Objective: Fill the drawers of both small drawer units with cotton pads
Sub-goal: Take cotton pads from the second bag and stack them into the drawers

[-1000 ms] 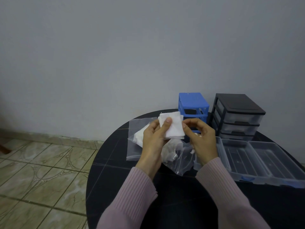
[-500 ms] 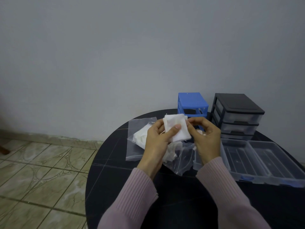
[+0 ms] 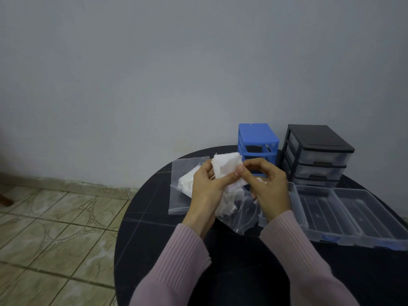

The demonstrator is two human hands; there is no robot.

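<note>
A stack of white pads (image 3: 226, 167) is held above the table (image 3: 154, 217), gripped by the left hand (image 3: 206, 188) with the thumb laid across its front. Its right edge is pinched by the right hand (image 3: 268, 186). The square pads look soft and slightly crumpled, in front of the blue unit (image 3: 257, 140).

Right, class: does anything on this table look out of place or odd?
Yes. The blue drawer unit stands as an empty frame: its clear drawers lie pulled out on the table, with no pads in them. Nothing looks spilled or damaged.
</note>
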